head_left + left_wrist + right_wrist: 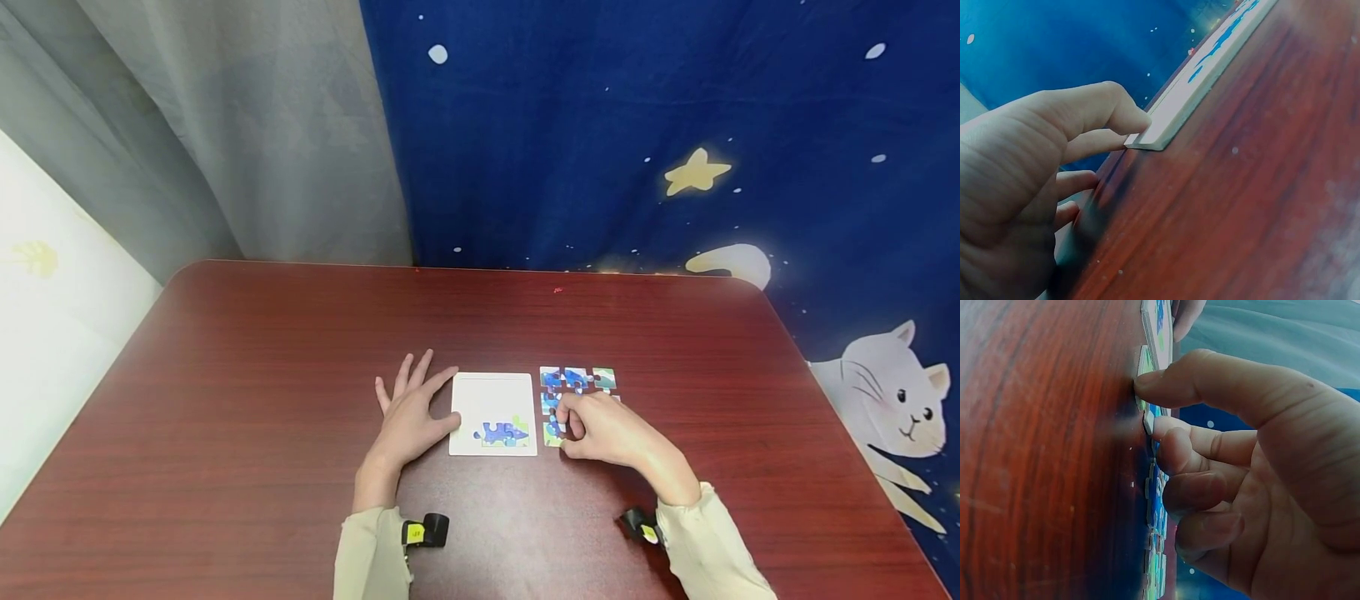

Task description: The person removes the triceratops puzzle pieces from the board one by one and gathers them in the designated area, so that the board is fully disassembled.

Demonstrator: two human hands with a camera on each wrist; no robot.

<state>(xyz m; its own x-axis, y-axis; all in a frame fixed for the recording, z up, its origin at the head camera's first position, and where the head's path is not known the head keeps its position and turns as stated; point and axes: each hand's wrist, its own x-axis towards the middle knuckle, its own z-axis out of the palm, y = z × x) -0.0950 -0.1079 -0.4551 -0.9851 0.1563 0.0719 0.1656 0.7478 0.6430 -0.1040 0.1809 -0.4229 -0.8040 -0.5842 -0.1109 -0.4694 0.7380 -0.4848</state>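
A white puzzle board (491, 400) lies flat on the table, with a few joined blue and green puzzle pieces (504, 434) in its lower right part. At the board's left edge is my left hand (408, 421); its thumb rests on the top face and the forefinger reaches the upper left corner. My right hand (611, 429) is over the loose pieces to the right of the board. Its thumb and forefinger pinch a green and blue puzzle piece (553, 435) at the lower left of that group. The other fingers (1204, 531) curl in and partly hide the pieces behind.
Several more puzzle pieces (576, 378) lie in rows close to the board's right side. All this stands on a dark red wooden table (285, 358). Behind its far edge hang a grey curtain (300, 133) and a blue starry cloth (540, 133).
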